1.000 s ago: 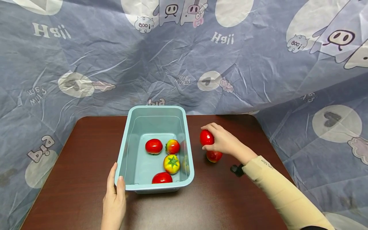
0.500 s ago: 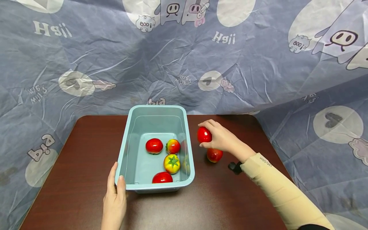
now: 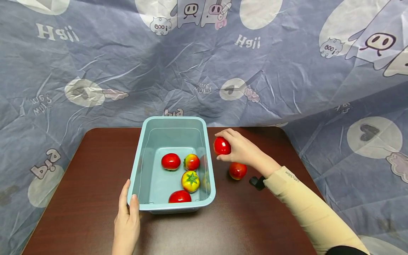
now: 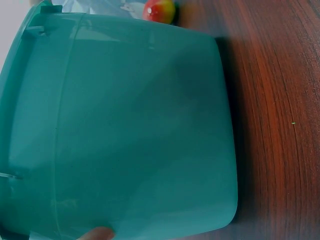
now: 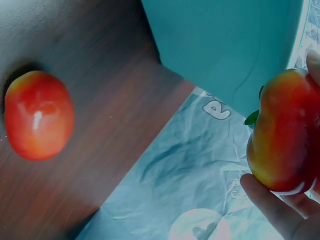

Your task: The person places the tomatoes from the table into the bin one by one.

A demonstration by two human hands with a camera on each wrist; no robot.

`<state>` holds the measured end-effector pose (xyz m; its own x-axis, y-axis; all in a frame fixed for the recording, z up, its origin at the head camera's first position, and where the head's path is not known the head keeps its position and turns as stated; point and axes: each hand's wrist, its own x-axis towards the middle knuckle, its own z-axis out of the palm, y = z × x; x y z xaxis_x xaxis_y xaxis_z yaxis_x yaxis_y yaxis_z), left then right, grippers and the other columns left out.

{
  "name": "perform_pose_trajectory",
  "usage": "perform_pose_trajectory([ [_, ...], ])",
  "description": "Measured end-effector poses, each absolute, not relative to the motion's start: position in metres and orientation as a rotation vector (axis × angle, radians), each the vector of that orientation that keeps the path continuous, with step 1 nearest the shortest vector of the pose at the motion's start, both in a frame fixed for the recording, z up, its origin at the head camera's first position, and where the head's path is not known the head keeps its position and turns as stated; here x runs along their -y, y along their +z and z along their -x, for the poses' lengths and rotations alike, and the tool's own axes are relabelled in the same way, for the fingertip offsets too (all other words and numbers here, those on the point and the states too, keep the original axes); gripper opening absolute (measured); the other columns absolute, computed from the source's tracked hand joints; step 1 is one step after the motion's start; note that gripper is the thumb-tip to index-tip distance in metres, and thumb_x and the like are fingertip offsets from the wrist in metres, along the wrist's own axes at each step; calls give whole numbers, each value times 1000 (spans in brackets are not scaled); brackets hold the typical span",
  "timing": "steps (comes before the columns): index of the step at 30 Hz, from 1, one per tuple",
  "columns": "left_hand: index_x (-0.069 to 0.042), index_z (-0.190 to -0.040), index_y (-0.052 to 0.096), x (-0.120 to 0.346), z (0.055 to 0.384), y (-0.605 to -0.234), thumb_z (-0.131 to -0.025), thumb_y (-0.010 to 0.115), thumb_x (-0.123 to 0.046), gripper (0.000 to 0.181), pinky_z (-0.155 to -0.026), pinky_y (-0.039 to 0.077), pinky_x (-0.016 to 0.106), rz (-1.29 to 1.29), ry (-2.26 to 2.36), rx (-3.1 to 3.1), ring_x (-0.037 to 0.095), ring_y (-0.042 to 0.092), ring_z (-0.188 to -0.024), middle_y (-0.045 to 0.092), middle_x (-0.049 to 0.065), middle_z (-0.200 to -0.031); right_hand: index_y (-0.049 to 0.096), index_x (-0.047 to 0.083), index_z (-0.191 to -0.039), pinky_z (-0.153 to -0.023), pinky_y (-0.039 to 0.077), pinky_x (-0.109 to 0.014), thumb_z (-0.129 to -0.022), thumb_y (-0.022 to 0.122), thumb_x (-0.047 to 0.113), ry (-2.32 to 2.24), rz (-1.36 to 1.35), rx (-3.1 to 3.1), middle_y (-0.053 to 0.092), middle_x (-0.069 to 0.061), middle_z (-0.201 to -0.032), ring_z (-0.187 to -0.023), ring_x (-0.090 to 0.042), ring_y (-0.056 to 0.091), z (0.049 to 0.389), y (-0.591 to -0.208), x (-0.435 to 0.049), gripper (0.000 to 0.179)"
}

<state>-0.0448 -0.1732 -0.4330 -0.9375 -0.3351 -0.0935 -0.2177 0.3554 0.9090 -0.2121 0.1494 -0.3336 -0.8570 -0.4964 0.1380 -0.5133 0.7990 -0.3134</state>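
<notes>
A light-blue plastic bin point(image 3: 153, 198) stands on the table. My left hand point(image 3: 126, 223) holds its near left corner, thumb at the front and fingers along the left side; one digit's tip shows against the outer wall in the left wrist view. Just right of the bin, my right hand point(image 3: 240, 148) grips a glossy red tomato point(image 3: 222, 146) above the table. Green leaves and yellow patches show on this tomato in the right wrist view. Below the hand, another red tomato point(image 3: 237, 171) lies on the table.
Inside the bin lie two red tomatoes point(image 3: 170, 162), a red-yellow one point(image 3: 192, 162) and a yellow one with a green star-shaped top point(image 3: 190, 181). The brown table point(image 3: 105, 159) has a patterned grey-blue cloth point(image 3: 127, 71) behind it. A black object point(image 3: 257, 183) sits by the right wrist.
My right hand has moved up and left with the gripped tomato, nearer the bin's right rim, exposing more of the tomato on the table. The left hand and bin have stayed put.
</notes>
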Motion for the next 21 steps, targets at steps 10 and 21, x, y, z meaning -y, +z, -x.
perform_pose_trajectory([
  [10,-41,-156,19,173,45,-434,-107,35,-37,52,-74,49,22,-506,-1638,2500,33,61,-110,46,17,-148,57,12,-130,-86,56,-41,-76,84,26,589,-881,2919,54,-9,-130,-117,-29,53,213,-327,-133,62],
  [21,-40,-156,19,174,45,-434,-107,35,-38,52,-73,49,20,-500,-1662,2493,35,60,-113,45,18,-149,55,10,-134,-92,54,-39,-78,82,28,559,-1015,2915,54,-9,-132,-122,-28,50,209,-324,-102,64],
])
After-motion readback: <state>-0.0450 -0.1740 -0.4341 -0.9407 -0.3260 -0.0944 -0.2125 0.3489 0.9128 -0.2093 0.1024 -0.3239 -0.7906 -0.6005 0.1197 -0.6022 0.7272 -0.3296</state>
